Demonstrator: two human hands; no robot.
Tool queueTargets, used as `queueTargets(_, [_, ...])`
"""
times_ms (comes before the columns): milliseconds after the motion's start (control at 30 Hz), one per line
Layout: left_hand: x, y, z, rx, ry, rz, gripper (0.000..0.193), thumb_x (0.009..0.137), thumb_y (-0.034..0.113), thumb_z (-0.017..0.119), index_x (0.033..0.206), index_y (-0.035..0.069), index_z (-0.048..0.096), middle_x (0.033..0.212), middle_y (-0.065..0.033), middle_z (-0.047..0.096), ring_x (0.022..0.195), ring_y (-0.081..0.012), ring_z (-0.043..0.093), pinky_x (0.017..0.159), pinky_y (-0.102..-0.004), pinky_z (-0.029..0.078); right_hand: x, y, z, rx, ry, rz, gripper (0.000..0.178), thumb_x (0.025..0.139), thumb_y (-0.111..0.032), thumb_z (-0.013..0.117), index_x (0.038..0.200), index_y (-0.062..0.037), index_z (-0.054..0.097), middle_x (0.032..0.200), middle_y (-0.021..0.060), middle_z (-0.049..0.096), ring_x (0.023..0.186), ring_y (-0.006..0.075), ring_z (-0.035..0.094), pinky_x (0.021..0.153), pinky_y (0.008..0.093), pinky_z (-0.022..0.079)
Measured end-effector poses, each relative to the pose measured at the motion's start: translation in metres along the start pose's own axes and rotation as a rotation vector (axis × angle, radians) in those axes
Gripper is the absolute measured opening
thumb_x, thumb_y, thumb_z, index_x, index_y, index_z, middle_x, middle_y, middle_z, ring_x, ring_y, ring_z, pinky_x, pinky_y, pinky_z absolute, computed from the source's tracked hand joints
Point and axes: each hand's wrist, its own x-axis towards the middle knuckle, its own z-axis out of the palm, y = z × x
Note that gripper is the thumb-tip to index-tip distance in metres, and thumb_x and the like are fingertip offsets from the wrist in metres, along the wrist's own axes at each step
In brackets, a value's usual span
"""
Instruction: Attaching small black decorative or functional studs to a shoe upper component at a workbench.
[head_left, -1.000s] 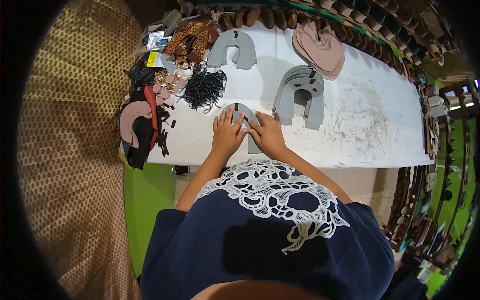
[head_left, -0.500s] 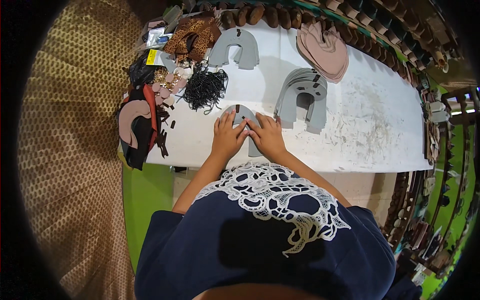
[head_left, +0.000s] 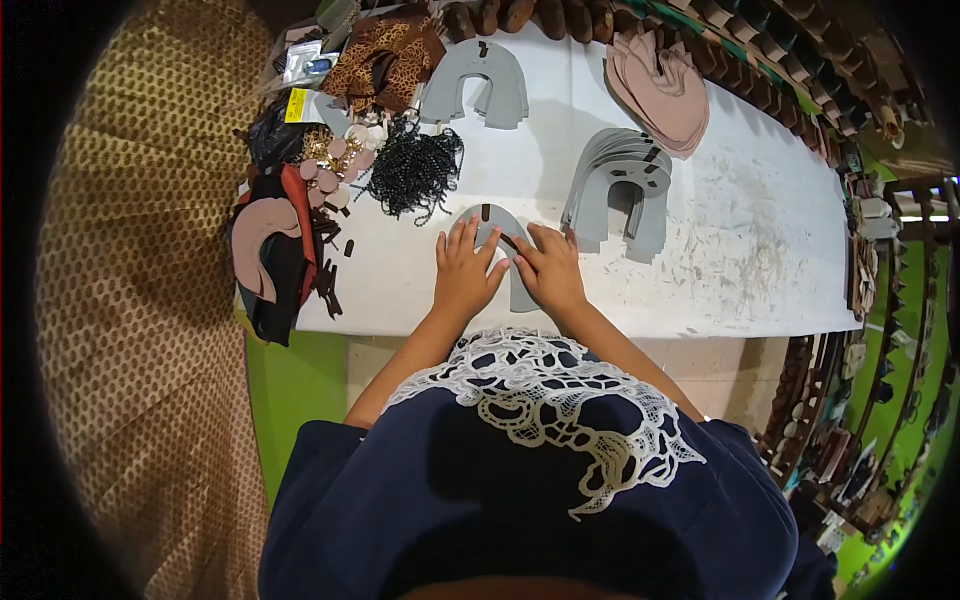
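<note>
A grey U-shaped cut piece (head_left: 521, 297), like a shoe upper, lies on the table right in front of me. A short dark brown strip (head_left: 486, 212) sits on its curved top, and another dark strip (head_left: 508, 241) lies slantwise lower down, between my hands. My left hand (head_left: 464, 279) rests on the left side of the piece with its fingers spread flat. On the right side, my right hand (head_left: 555, 277) lies with fingers apart, its fingertips beside the slanted strip. Neither hand grips anything that I can see.
Layered grey U-shaped pieces (head_left: 590, 190) lie to the right, more (head_left: 500, 75) at the far side. Pink pieces (head_left: 655, 100) are at the back right. On the left are black beaded strands (head_left: 410, 170), leopard-print pieces (head_left: 375, 65) and loose dark strips (head_left: 327, 285). Shoe lasts (head_left: 550, 18) line the back.
My fingers have spread and my hands have moved slightly apart, showing more of the slanted dark strip on the grey piece. The whole view has shifted a little.
</note>
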Motion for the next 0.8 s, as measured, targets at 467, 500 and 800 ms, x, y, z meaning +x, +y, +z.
queueTargets(467, [-0.0001, -0.0020, 0.0028, 0.011, -0.034, -0.013, 0.061, 0.087, 0.043, 0.049, 0.134, 0.004, 0.040, 0.142, -0.0178, 0.032, 0.131, -0.0351, 0.027, 0.106, -0.0548, 0.012, 0.0029, -0.0067, 0.0009, -0.118, -0.047, -0.018, 0.033, 0.085, -0.031, 0.055, 0.117, -0.0237, 0.061, 0.122, 0.0104, 0.050, 0.114, 0.0268, 0.045, 0.100, 0.0569, 0.026])
queueTargets(500, [-0.0004, -0.0031, 0.0041, -0.032, -0.008, -0.037, 0.066, 0.087, 0.044, 0.049, 0.134, -0.001, 0.037, 0.142, -0.0181, 0.031, 0.131, -0.0350, 0.027, 0.107, -0.0548, 0.012, 0.0033, -0.0068, 0.0011, -0.120, -0.051, -0.021, 0.034, 0.085, -0.032, 0.055, 0.117, -0.0241, 0.061, 0.122, 0.0101, 0.050, 0.115, 0.0266, 0.044, 0.100, 0.0569, 0.025])
queueTargets(800, [-0.0023, -0.0062, 0.0050, 0.060, 0.031, 0.016, 0.071, 0.088, 0.051, 0.043, 0.132, -0.004, 0.038, 0.142, -0.0174, 0.033, 0.131, -0.0322, 0.029, 0.107, -0.0543, 0.012, 0.0028, -0.0084, 0.0006, -0.158, -0.020, -0.052, 0.033, 0.085, -0.034, 0.055, 0.116, -0.0239, 0.061, 0.123, 0.0090, 0.050, 0.116, 0.0249, 0.044, 0.100, 0.0564, 0.026])
